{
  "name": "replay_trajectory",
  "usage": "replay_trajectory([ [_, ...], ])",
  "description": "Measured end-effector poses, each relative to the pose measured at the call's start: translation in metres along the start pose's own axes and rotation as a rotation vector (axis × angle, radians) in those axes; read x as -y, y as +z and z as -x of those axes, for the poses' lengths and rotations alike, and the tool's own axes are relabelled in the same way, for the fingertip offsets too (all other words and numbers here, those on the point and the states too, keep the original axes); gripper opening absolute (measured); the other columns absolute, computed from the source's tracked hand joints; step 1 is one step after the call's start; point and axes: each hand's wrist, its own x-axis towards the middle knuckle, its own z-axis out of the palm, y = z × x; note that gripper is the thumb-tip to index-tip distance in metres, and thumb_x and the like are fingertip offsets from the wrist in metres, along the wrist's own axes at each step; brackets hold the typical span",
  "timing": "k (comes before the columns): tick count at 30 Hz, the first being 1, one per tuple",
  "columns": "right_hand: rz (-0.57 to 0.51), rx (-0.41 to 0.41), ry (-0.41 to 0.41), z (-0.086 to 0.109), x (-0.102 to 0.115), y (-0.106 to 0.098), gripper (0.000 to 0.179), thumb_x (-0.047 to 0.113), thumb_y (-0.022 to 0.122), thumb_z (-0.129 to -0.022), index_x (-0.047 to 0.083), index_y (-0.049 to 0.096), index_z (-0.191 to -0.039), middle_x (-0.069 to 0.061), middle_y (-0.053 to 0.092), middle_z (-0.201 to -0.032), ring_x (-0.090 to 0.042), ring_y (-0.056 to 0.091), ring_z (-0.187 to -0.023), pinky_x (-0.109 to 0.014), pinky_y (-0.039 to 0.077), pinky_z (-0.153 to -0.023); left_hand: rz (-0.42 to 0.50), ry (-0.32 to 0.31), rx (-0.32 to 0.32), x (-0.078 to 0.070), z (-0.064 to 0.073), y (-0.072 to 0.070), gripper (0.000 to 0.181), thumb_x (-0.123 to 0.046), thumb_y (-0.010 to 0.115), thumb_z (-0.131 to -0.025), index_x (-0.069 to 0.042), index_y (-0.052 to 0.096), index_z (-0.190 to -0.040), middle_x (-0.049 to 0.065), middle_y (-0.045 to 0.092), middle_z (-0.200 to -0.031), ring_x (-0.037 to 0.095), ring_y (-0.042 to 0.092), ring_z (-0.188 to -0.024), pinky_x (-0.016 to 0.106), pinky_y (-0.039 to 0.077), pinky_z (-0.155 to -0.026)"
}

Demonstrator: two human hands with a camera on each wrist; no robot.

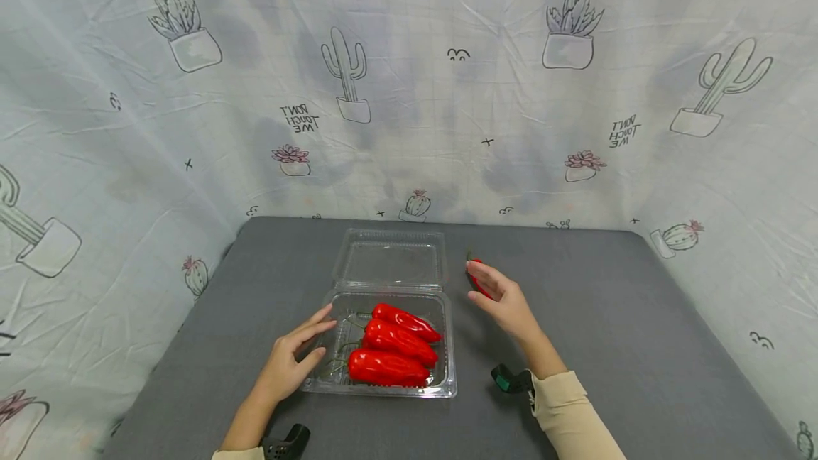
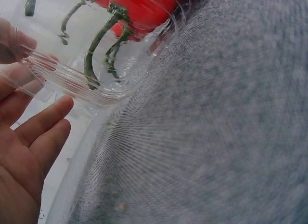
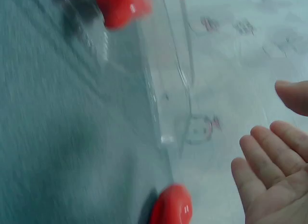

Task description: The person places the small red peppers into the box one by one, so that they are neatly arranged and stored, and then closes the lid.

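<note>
A clear plastic clamshell box (image 1: pixel 455 375) lies on the table with its lid (image 1: pixel 390 258) folded back. Inside are three red peppers (image 1: pixel 388 368) side by side, green stems toward the left. My left hand (image 1: pixel 286 364) is at the box's left wall, fingers extended along the rim; the left wrist view shows fingertips (image 2: pixel 60 108) beside the ridged corner. To the right of the lid a fourth red pepper (image 1: pixel 473 280) lies on the table, partly hidden behind my right hand (image 1: pixel 506 304). That hand hovers by it with fingers spread and holds nothing; the right wrist view shows its bare palm.
Grey cloth covers the table (image 1: pixel 575 282). A pale curtain (image 1: pixel 409 91) printed with potted cacti surrounds it at the back and both sides. Each wrist wears a black camera strap (image 1: pixel 511 379).
</note>
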Motion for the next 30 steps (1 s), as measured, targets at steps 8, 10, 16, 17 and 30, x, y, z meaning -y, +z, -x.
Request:
replay_trajectory([
  [8, 0.119, -0.067, 0.129, 0.003, 0.001, -0.015, 0.055, -0.003, 0.062, -0.087, -0.013, 0.04, -0.136, -0.033, 0.042, -0.139, -0.047, 0.04, -0.129, -0.057, 0.032, -0.105, 0.005, 0.009, -0.004, 0.001, 0.0, 0.0, 0.044, 0.01, 0.063, -0.082, 0.0, 0.059, -0.125, 0.022, 0.045, -0.142, 0.004, 0.041, -0.133, 0.01, 0.037, -0.099],
  [10, 0.155, -0.062, 0.163, 0.002, -0.007, -0.018, 0.056, -0.001, 0.063, -0.088, -0.012, 0.039, -0.137, -0.032, 0.041, -0.141, -0.046, 0.039, -0.131, -0.056, 0.031, -0.106, 0.006, 0.023, -0.014, 0.001, -0.001, 0.001, 0.044, 0.011, 0.063, -0.081, 0.0, 0.06, -0.124, 0.023, 0.046, -0.142, 0.005, 0.041, -0.132, 0.01, 0.037, -0.098],
  [16, 0.252, -0.027, 0.249, 0.0, -0.031, -0.023, 0.06, 0.004, 0.064, -0.087, -0.009, 0.039, -0.14, -0.028, 0.041, -0.143, -0.041, 0.037, -0.133, -0.054, 0.032, -0.107, 0.002, 0.052, -0.024, 0.0, -0.001, 0.001, 0.045, 0.013, 0.064, -0.079, 0.002, 0.06, -0.123, 0.026, 0.047, -0.139, 0.006, 0.042, -0.132, 0.009, 0.037, -0.098],
  [17, 0.269, -0.023, 0.252, 0.0, -0.033, -0.023, 0.06, 0.004, 0.065, -0.087, -0.008, 0.039, -0.14, -0.028, 0.041, -0.143, -0.041, 0.038, -0.133, -0.055, 0.033, -0.106, -0.001, 0.05, -0.021, 0.0, -0.001, 0.001, 0.045, 0.013, 0.064, -0.08, 0.002, 0.06, -0.123, 0.026, 0.047, -0.139, 0.006, 0.042, -0.132, 0.009, 0.037, -0.098],
  [30, 0.44, -0.013, 0.334, -0.001, -0.048, -0.02, 0.067, 0.013, 0.067, -0.086, 0.003, 0.037, -0.145, -0.027, 0.042, -0.143, -0.041, 0.048, -0.12, -0.052, 0.041, -0.093, 0.034, 0.014, -0.013, 0.002, 0.0, 0.003, 0.043, 0.016, 0.06, -0.081, 0.005, 0.059, -0.123, 0.031, 0.043, -0.14, 0.002, 0.038, -0.133, 0.009, 0.037, -0.098],
])
